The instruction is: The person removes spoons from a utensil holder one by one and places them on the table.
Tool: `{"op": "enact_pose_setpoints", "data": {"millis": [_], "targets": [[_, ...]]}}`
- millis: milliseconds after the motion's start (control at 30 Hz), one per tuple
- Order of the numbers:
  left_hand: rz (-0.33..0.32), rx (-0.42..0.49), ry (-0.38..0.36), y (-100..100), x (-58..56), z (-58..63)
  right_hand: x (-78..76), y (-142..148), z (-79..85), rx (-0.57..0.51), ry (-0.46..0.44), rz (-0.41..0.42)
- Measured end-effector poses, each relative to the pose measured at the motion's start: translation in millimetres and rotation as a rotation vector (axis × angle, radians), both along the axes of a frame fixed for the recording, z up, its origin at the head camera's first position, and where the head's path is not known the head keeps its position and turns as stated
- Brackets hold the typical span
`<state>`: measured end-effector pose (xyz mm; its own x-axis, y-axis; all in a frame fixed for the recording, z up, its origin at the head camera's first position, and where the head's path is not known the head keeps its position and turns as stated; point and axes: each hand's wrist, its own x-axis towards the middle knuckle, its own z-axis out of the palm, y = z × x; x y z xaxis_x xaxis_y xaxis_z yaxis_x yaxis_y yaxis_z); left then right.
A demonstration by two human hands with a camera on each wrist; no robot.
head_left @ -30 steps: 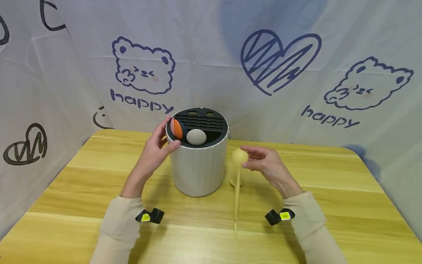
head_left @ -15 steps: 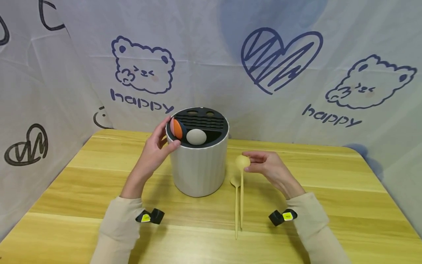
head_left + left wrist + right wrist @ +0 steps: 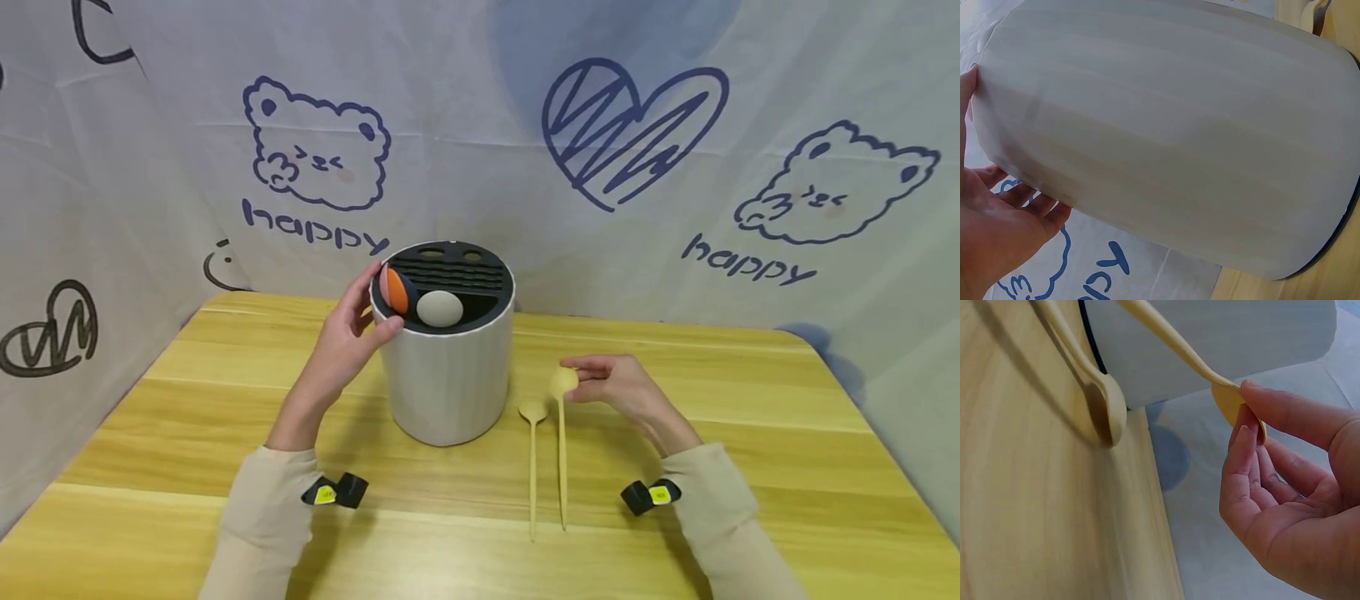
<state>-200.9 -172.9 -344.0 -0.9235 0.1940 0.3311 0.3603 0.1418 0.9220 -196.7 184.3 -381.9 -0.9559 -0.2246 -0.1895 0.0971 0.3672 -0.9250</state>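
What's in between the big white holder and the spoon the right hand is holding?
Another yellow spoon, resting on the wooden table. The head view shows it between the white utensil holder and the held spoon.

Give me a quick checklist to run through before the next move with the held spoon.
1. Right hand gripping the held spoon: ok, pinching its bowl end.
2. Left hand on the container: ok, at its upper edge.
3. Container upright on the table: ok.
4. Second spoon apart from the held one: ok.
5. Held spoon's handle tip off the table: cannot tell.
6. Container vacant: not ok, a white rounded item sits in its top.
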Motion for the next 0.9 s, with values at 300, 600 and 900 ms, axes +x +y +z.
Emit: {"op": "enact_pose_setpoints", "data": {"millis": [300, 600, 900], "targets": [[-0.001, -0.001, 0.013, 0, 0.8, 1.3, -2.3, -1, -4.4, 0.052, -0.023, 0.016], [0.002, -0.003, 0.012, -1, 0.3, 0.1, -4.6, -2, -10.5, 0.109, -0.017, 0.024], [-0.001, 0.001, 0.008, -1, 0.0, 0.0, -7.6, -3, -23.5, 0.202, -0.016, 0.022]]}}
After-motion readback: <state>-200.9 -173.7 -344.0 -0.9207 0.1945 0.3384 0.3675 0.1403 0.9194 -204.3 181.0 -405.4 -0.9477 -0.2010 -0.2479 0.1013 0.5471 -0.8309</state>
